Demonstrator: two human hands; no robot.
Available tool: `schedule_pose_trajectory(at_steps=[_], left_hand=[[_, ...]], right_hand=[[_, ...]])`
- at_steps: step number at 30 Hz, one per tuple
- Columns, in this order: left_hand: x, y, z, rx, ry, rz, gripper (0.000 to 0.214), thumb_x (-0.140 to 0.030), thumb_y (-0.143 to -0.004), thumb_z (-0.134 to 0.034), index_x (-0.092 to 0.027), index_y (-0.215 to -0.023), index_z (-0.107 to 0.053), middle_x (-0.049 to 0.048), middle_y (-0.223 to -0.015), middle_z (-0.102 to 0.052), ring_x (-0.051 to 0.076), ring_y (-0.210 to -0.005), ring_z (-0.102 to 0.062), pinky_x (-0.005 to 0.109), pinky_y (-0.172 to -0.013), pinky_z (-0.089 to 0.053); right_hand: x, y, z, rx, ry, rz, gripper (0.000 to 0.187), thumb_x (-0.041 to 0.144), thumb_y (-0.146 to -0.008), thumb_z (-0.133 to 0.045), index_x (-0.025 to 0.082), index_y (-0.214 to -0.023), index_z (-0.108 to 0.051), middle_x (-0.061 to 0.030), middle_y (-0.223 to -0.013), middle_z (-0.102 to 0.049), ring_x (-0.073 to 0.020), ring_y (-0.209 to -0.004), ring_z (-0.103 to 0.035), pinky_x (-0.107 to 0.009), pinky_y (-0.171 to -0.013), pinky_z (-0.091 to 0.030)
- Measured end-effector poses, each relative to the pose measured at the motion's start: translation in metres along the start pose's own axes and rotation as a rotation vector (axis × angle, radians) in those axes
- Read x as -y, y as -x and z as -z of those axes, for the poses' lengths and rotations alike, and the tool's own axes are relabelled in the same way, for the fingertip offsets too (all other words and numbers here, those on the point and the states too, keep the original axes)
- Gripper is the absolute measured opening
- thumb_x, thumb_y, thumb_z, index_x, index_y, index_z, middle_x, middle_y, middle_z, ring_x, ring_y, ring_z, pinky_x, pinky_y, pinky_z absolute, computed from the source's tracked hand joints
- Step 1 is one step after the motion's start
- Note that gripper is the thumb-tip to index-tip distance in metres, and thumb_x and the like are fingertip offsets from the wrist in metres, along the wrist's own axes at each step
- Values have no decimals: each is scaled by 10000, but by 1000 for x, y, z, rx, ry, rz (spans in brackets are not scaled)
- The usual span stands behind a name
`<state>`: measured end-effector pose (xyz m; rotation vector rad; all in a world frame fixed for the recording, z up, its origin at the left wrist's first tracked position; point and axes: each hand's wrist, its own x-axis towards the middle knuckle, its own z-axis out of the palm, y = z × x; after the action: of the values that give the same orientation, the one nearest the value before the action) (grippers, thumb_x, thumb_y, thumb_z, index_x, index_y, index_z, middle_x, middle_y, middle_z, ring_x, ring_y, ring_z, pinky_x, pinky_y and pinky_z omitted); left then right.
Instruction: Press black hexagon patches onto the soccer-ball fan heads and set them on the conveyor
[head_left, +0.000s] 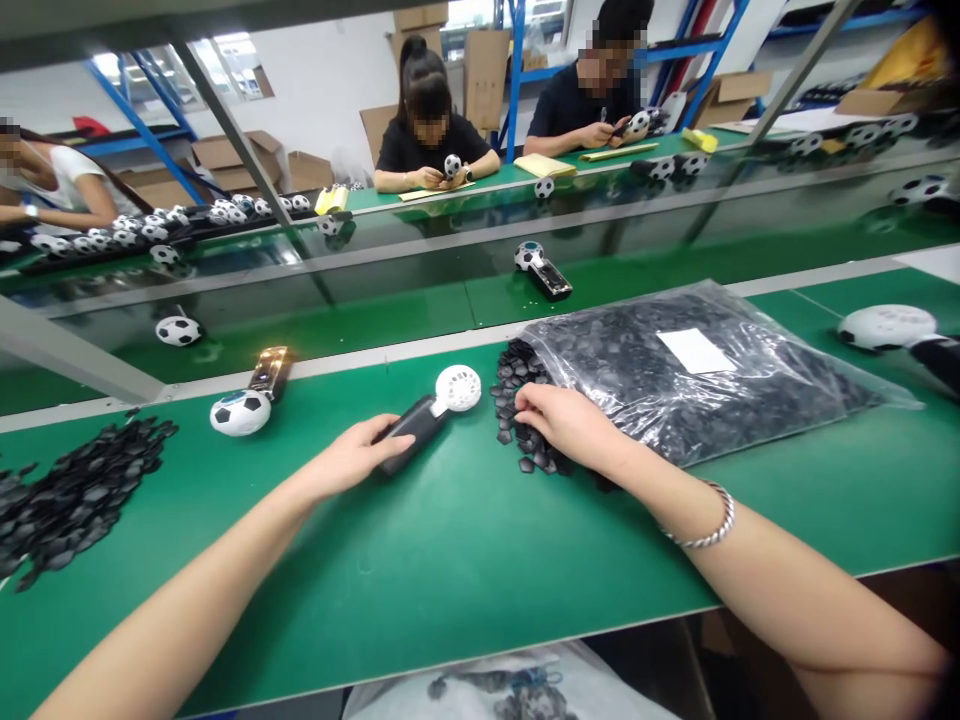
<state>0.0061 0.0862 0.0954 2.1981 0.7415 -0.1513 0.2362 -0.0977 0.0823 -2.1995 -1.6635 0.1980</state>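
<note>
My left hand (360, 455) is closed around the black handle (411, 434) of a device with a round white head (458, 388) full of holes. The head points away to the right, just above the green table. My right hand (564, 418) has its fingertips pinched together over a heap of small black pentagon pieces (517, 372); whether a piece is between them is too small to tell. This heap spills from the mouth of a clear plastic bag (720, 400) packed with the same pieces and bearing a white label (696, 351).
More black pieces (82, 490) are piled at the left. A football-patterned device (240, 411) with an exposed handle lies behind them; another white-headed one (887, 327) is at far right. On the belt (420, 312) sits one more football-patterned device (529, 257). Several co-workers sit across.
</note>
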Motion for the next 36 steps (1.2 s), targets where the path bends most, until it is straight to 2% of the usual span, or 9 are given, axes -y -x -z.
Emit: schedule_pose_trajectory(at_steps=[2,6,8,13,15,18,23,32,36], left_hand=[[3,-2,8,49,-9,21,473,-546,-797,-428,-219,-1114,-553,49,-1062,-611,244,-988,-557,344,-845,-446],[-3,-11,8,-220,-303,-100,621,-538,-740,-515,-179,-1245,-462,118,-1225,-490,299,-1156,-420,447,-966,-347],[-14,-20,1,-289,-370,-179,721,-503,-710,-570,-182,-1320,-357,125,-1310,-407,305,-1207,-366,452,-985,-328],[-34,-37,-14,-178,-387,-267,767,-292,-688,-589,-199,-1367,-243,100,-1200,-514,281,-1070,-492,382,-874,-429],[-35,-33,-18,-114,-360,-296,745,-253,-697,-565,-211,-1367,-240,82,-1117,-566,268,-997,-524,361,-809,-458],[-32,-21,-21,-78,-331,-296,734,-232,-695,-556,-221,-1364,-254,91,-1179,-528,277,-1063,-490,385,-850,-450],[-33,-21,-26,-192,-302,-315,824,-262,-661,-618,-186,-1382,-227,121,-1359,-350,287,-1229,-353,420,-1003,-338],[-33,-38,-33,-224,-89,-312,701,-422,-661,-670,-192,-1274,-420,89,-1231,-518,253,-1064,-527,375,-888,-444],[-34,-36,-33,-233,-100,-304,678,-399,-665,-674,-213,-1270,-431,74,-1198,-546,251,-1032,-547,372,-865,-454]], right_hand=[[-2,0,-1,-24,-45,50,193,181,-848,-459,182,-986,-593,-58,-948,-629,-174,-856,-579,-273,-746,-428],[0,-1,-2,-9,-130,64,186,162,-849,-446,180,-934,-611,-50,-929,-641,-168,-858,-586,-279,-780,-432],[4,-1,-1,-6,-214,20,139,180,-840,-467,180,-907,-589,-31,-868,-657,-155,-792,-599,-264,-731,-441],[18,-3,2,3,-383,26,76,193,-819,-496,182,-848,-565,5,-725,-638,-116,-647,-585,-227,-631,-434],[24,-5,3,-30,-389,66,58,194,-795,-532,173,-795,-586,-7,-740,-623,-115,-651,-571,-229,-632,-432],[30,-6,-2,-28,-503,59,49,197,-780,-558,166,-792,-593,-3,-725,-614,-112,-646,-562,-230,-628,-440],[32,-7,-19,-47,-565,134,42,199,-773,-587,172,-762,-618,-11,-779,-581,-126,-738,-547,-258,-703,-439],[35,-13,-34,-204,-559,176,52,198,-748,-612,173,-713,-582,-39,-935,-485,-167,-947,-504,-347,-872,-402],[34,-14,-38,-191,-604,138,142,230,-723,-631,179,-787,-515,-80,-1101,-491,-201,-1077,-460,-347,-835,-431]])
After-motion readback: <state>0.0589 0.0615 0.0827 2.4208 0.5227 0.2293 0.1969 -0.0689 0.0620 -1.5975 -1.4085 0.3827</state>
